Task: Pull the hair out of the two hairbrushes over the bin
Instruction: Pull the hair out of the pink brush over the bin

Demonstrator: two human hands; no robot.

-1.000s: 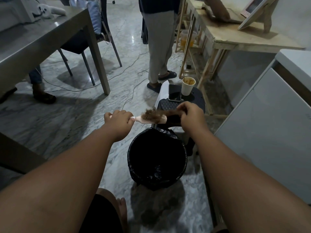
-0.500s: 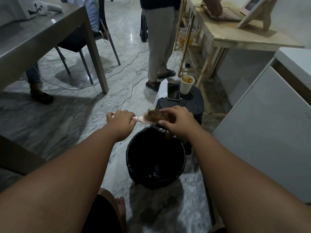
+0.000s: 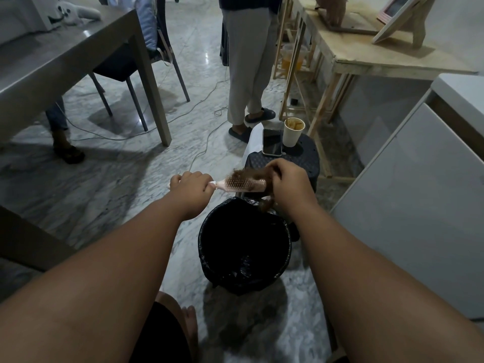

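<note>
The left hand point(image 3: 192, 188) grips the handle of the pink plastic paddle hairbrush point(image 3: 242, 185), its long axis running left-right above the far rim of the black-lined round bin point(image 3: 246, 247). The right hand point(image 3: 289, 183), nearer the head, pinches the brown hair clump point(image 3: 248, 174).

Both bare forearms reach forward from the bottom corners of the view and converge toward the middle, wrists roughly level with each other. The left hand point(image 3: 192, 185) is curled into a closed fist, knuckles up, gripping the handle of a pale pink plastic hairbrush point(image 3: 237, 185) held level and pointing toward the other hand. The right hand point(image 3: 289, 182) is bent down at the wrist, fingers point(image 3: 273, 170) pinched together on a tuft of brown hair point(image 3: 248, 175) at the brush's far end.
</note>
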